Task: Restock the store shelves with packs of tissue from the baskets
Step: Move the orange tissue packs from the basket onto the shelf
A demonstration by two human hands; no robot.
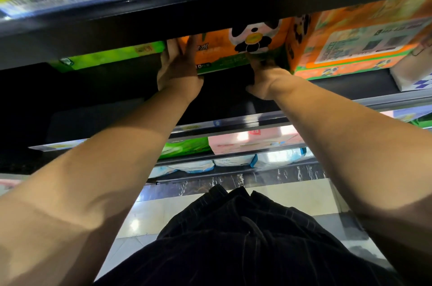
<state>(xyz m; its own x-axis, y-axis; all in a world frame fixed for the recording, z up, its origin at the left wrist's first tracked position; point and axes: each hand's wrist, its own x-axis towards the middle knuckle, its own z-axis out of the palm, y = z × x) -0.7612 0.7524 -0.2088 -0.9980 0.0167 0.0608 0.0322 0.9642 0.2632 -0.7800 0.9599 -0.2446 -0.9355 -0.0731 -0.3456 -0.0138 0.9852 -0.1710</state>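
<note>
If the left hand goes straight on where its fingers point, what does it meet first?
Likely nothing soon: the left hand grips the orange tissue pack, fingers pointing into the gap beside the green pack. Deeper in, the upper shelf hides what comes next.

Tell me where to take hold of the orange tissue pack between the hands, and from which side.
Take the orange pack by its two ends, one hand each, from the aisle side, as the left hand and right hand do. It is wide, the upper shelf hangs low over its top, and a green pack and a neighbouring pack flank it.
</note>
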